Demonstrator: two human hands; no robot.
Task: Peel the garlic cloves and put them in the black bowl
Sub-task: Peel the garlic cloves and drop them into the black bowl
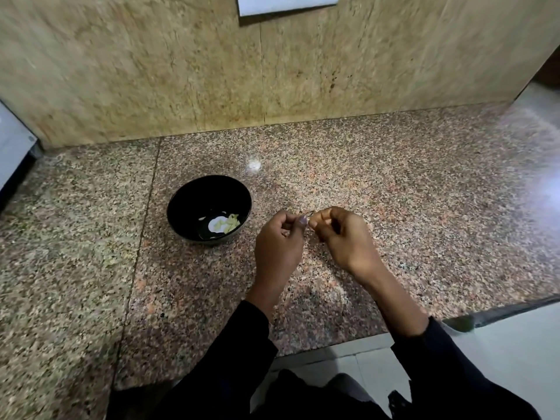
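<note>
Pinching a tiny pale garlic clove (pixel 308 220) between them, left hand (pixel 280 244) and right hand (pixel 342 234).

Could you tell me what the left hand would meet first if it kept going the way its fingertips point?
The right hand: the left hand points rightward at it, their fingertips nearly meeting around a small piece.

counter (pixel 394 183): speckled granite | on it: black bowl (pixel 188 204) | maybe peel scraps

No text can be read; the white sheet (pixel 288 3) on the wall shows no legible marks.
</note>
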